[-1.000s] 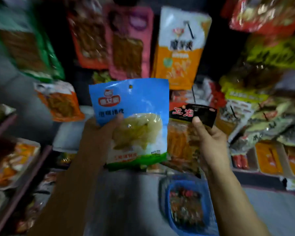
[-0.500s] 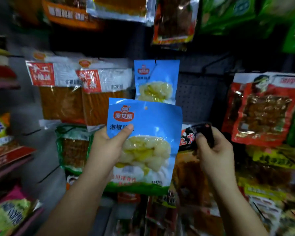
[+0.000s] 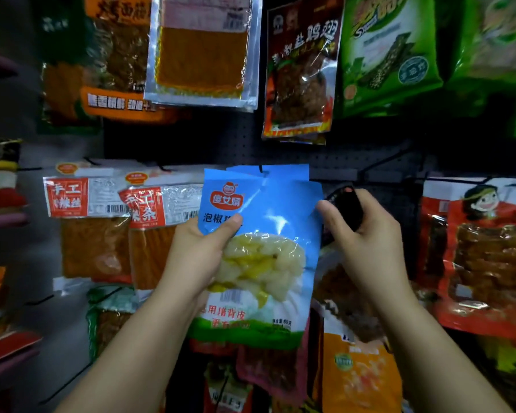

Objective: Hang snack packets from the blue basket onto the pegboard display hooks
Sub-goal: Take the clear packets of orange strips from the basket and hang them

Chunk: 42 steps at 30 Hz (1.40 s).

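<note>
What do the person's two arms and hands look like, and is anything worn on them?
Both forearms are bare up to the frame edge: no sleeves, gloves, watch, bracelet or rings show. The left hand and right hand have short, unpainted nails.

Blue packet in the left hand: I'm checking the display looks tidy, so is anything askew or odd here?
Slightly. The blue packet gripped by the left hand tilts and is not yet on the hook holding matching blue packets. The right hand holds a dark packet. No spills or tears visible.

Dim store light, glare streaks on the glossy blue packet (image 3: 262,234) and the clear pouch (image 3: 203,52) above, soft blur and wide-angle bending at the dark edges
</note>
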Each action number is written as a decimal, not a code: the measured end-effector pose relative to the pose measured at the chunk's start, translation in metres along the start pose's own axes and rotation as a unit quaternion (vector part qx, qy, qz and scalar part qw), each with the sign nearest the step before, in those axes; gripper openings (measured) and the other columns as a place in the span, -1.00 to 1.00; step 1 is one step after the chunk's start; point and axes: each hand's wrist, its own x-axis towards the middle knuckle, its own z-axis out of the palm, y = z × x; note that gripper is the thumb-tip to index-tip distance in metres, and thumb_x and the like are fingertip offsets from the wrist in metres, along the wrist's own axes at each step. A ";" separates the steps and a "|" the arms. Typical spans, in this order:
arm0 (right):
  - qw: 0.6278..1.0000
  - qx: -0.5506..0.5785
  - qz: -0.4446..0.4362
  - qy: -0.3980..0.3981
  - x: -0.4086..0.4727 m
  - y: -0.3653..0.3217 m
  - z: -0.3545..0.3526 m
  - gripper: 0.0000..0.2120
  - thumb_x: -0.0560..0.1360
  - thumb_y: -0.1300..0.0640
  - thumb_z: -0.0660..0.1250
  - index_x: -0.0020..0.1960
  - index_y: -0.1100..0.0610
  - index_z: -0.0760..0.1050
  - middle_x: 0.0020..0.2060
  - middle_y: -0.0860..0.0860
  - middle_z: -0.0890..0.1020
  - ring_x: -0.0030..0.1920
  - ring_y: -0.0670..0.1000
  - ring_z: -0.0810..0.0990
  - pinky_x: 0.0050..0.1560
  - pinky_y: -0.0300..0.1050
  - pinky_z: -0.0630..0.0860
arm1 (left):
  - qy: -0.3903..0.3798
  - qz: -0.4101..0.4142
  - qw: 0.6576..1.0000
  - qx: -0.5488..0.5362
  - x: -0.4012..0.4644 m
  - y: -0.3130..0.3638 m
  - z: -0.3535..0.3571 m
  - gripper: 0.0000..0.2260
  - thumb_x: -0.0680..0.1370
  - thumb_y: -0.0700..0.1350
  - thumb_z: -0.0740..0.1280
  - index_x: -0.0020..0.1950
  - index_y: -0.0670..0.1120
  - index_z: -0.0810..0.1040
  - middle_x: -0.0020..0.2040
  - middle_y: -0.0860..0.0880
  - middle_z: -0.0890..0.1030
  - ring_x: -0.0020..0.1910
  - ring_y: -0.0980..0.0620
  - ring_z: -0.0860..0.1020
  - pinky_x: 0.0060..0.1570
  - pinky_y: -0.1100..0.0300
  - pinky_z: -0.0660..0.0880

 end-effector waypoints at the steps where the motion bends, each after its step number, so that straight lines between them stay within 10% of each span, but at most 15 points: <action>1: 0.999 0.032 0.010 -0.006 0.004 0.004 0.003 -0.70 0.42 -0.22 0.31 -0.24 0.02 0.44 -0.41 -0.06 0.54 -0.33 -0.03 0.53 -0.25 0.08 0.48 | -0.001 -0.002 1.000 -0.005 0.006 -0.003 0.001 -0.92 0.46 -0.15 0.43 -0.08 -0.13 0.63 -0.12 -0.14 0.71 -0.08 -0.19 0.67 0.00 -0.17 0.58; 7: 0.997 0.060 0.019 -0.042 0.026 0.027 0.030 -0.65 0.42 -0.06 0.37 -0.42 -0.05 0.27 -0.54 -0.13 0.36 -0.47 -0.12 0.28 -0.35 -0.09 0.23 | -0.023 -0.043 0.998 -0.049 0.031 -0.017 0.008 -0.93 0.47 -0.19 0.40 -0.08 -0.15 0.63 -0.16 -0.13 0.71 -0.20 -0.08 0.69 -0.37 0.17 0.59; 27: 0.977 0.197 0.082 -0.020 0.079 0.045 0.067 -0.48 0.46 0.01 0.42 -0.51 0.02 0.17 -0.59 -0.10 0.23 -0.51 -0.03 0.18 -0.42 -0.15 0.13 | 0.044 0.048 0.997 -0.052 0.078 -0.011 0.023 -0.88 0.54 -0.12 0.34 -0.16 -0.13 0.60 -0.26 -0.03 0.71 -0.33 0.05 0.67 -0.42 0.24 0.58; 37: 0.971 0.179 0.160 -0.011 0.080 0.068 0.086 -0.51 0.40 -0.06 0.46 -0.45 0.04 0.20 -0.56 -0.08 0.24 -0.46 -0.02 0.21 -0.39 -0.12 0.17 | 0.065 0.032 0.997 0.027 0.093 -0.026 0.025 -0.85 0.51 -0.05 0.38 -0.15 -0.12 0.62 -0.07 -0.24 0.68 0.00 -0.32 0.61 0.07 -0.25 0.52; 42: 0.962 0.184 0.203 -0.016 0.084 0.082 0.092 -0.58 0.33 -0.14 0.51 -0.30 0.19 0.47 -0.41 0.07 0.49 -0.36 0.03 0.44 -0.30 -0.05 0.37 | 0.074 0.056 0.991 0.097 0.114 -0.040 0.028 -0.89 0.49 0.00 0.40 -0.16 -0.02 0.63 -0.16 -0.07 0.70 -0.07 -0.15 0.66 0.00 -0.12 0.58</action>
